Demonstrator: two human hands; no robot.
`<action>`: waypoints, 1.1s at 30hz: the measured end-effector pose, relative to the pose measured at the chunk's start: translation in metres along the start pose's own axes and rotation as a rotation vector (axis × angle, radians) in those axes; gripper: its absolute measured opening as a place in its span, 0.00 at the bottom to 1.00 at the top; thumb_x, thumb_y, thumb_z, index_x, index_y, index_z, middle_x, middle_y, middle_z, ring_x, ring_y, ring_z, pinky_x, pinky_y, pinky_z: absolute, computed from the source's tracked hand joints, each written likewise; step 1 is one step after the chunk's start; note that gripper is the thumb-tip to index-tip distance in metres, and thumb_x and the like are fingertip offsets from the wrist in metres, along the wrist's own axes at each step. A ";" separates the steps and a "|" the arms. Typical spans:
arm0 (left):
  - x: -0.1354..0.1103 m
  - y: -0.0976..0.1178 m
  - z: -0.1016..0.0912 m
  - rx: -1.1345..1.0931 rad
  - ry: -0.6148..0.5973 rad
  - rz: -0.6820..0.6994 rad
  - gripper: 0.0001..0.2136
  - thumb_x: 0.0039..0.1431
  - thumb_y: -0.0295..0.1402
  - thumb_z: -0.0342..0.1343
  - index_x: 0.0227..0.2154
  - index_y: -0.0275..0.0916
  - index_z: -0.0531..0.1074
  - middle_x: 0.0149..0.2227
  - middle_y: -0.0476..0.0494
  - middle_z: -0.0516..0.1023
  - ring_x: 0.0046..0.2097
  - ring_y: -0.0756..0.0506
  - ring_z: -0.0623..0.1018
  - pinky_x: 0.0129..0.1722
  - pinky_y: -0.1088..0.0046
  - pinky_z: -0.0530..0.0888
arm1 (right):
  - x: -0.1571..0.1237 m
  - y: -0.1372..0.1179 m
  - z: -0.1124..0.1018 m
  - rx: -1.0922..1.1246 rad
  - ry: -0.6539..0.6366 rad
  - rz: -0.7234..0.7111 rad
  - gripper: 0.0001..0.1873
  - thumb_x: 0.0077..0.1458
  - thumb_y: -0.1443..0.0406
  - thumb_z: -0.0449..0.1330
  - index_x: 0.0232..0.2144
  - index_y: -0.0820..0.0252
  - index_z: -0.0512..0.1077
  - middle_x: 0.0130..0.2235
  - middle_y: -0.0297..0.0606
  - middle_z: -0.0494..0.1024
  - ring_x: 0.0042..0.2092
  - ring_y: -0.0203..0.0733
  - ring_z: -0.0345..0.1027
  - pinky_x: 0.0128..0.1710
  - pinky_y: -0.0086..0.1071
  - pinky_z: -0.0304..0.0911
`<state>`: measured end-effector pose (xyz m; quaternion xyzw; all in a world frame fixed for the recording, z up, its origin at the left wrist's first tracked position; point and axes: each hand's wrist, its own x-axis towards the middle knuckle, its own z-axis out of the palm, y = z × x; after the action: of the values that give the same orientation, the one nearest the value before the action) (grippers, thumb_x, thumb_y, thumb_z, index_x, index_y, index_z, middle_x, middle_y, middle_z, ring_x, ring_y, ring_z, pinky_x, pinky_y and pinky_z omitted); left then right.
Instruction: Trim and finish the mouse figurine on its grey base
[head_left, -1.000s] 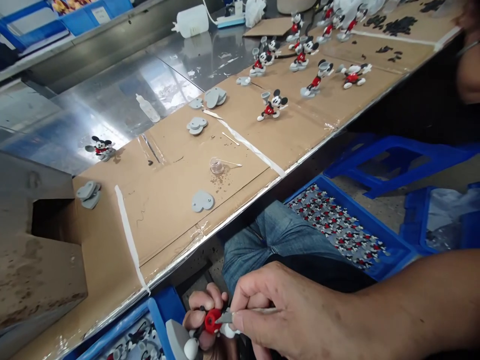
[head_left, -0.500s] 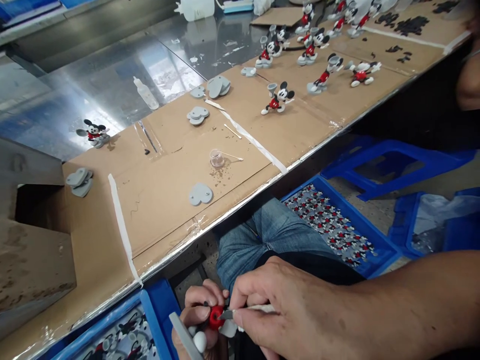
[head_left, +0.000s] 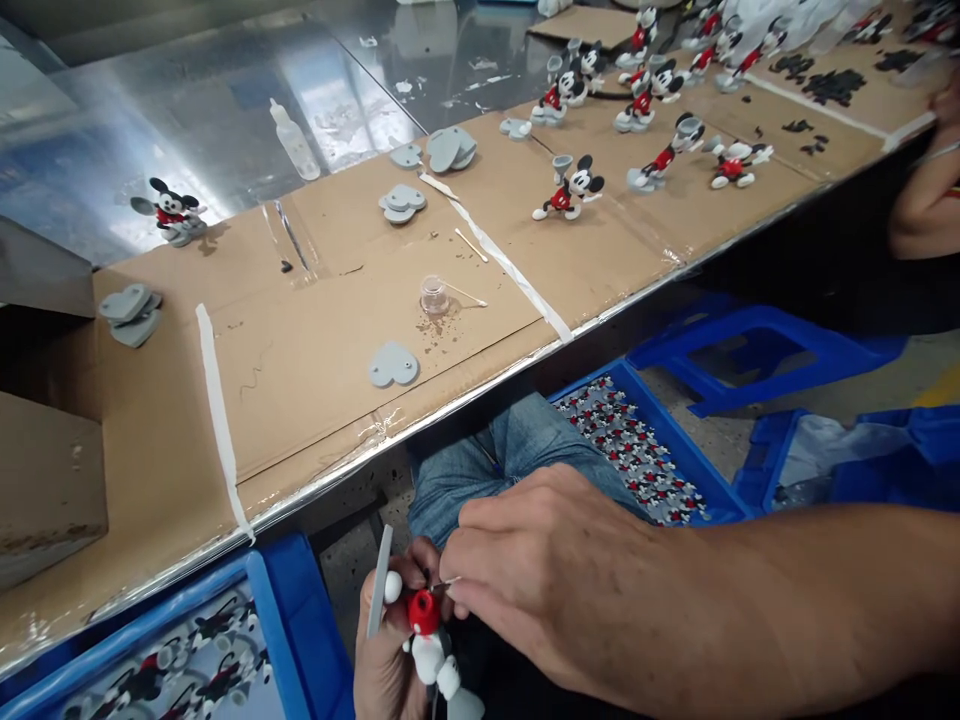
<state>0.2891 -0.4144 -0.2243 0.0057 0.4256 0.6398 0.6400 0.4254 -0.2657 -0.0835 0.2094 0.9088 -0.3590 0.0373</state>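
Low in the view, my left hand [head_left: 386,660] is closed around a partly built mouse figurine [head_left: 424,612]. Its red body has a dark hole facing up, with white rounded parts below and a flat grey piece [head_left: 379,580] standing up beside my thumb. From the right, my right hand [head_left: 525,570] pinches a small craft knife [head_left: 442,586]; only its thin tip shows, close to the hole's rim, and the handle is hidden by my fingers. Whether the tip touches the red body I cannot tell.
A cardboard-covered bench carries a grey heart-shaped base [head_left: 394,364], a small clear cup [head_left: 433,296], cotton swabs and several mouse figurines [head_left: 571,188]. Blue trays of figurines stand at lower left [head_left: 262,610] and beneath the bench [head_left: 720,490]. Another person's arm [head_left: 926,195] shows at right.
The figurine has turned in my left hand, so its hole faces upward and the white parts hang below. My right hand has shifted up and left, covering more of the knife. The view has shifted.
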 end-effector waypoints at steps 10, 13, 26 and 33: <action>-0.006 -0.017 -0.011 -0.084 0.103 -0.087 0.13 0.39 0.38 0.73 0.28 0.41 0.79 0.35 0.44 0.78 0.30 0.47 0.78 0.27 0.72 0.79 | 0.012 0.000 -0.012 -0.061 -0.230 -0.006 0.06 0.57 0.69 0.60 0.29 0.61 0.76 0.31 0.36 0.78 0.32 0.40 0.69 0.25 0.33 0.46; -0.005 -0.020 -0.013 -0.096 0.118 -0.097 0.14 0.37 0.36 0.74 0.28 0.41 0.79 0.35 0.45 0.78 0.30 0.47 0.78 0.28 0.72 0.79 | 0.014 0.000 -0.014 -0.105 -0.260 -0.036 0.06 0.57 0.69 0.60 0.29 0.61 0.77 0.30 0.36 0.78 0.30 0.40 0.68 0.23 0.34 0.44; -0.005 -0.012 -0.012 -0.021 0.163 -0.211 0.15 0.29 0.31 0.76 0.23 0.38 0.79 0.15 0.49 0.70 0.24 0.43 0.78 0.26 0.69 0.80 | 0.021 0.007 -0.008 -0.132 -0.174 -0.274 0.03 0.49 0.73 0.62 0.27 0.62 0.72 0.29 0.33 0.75 0.25 0.37 0.59 0.20 0.34 0.42; -0.008 -0.007 0.004 0.009 0.229 -0.187 0.16 0.23 0.29 0.76 0.19 0.38 0.77 0.18 0.48 0.75 0.19 0.50 0.72 0.21 0.76 0.75 | 0.025 0.002 -0.033 -0.109 -0.328 -0.350 0.16 0.56 0.73 0.58 0.18 0.61 0.64 0.25 0.33 0.72 0.28 0.37 0.58 0.21 0.34 0.44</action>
<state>0.2984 -0.4205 -0.2215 -0.1042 0.4973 0.5721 0.6438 0.4058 -0.2339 -0.0657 -0.0145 0.9310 -0.3395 0.1331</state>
